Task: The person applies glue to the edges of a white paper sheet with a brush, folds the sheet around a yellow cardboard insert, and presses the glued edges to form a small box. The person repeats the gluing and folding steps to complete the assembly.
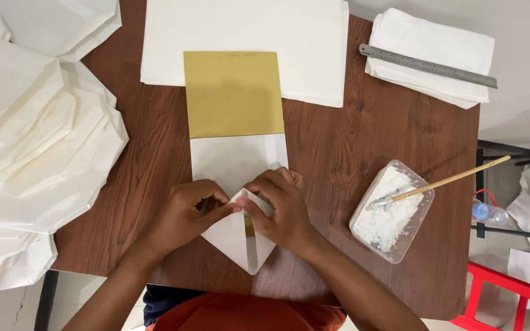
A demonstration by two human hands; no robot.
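A white paper sheet lies on the brown wooden table, wrapped round a gold card whose upper part sticks out. The sheet's near end is folded into a point toward me, with a strip of gold showing in the gap. My left hand and my right hand meet over that fold. Both pinch and press the small paper flaps at its middle.
A stack of white sheets lies behind the card. Folded white paper pieces pile up at the left. A steel ruler rests on more white paper at the far right. A clear tub of white paste holds a wooden-handled brush.
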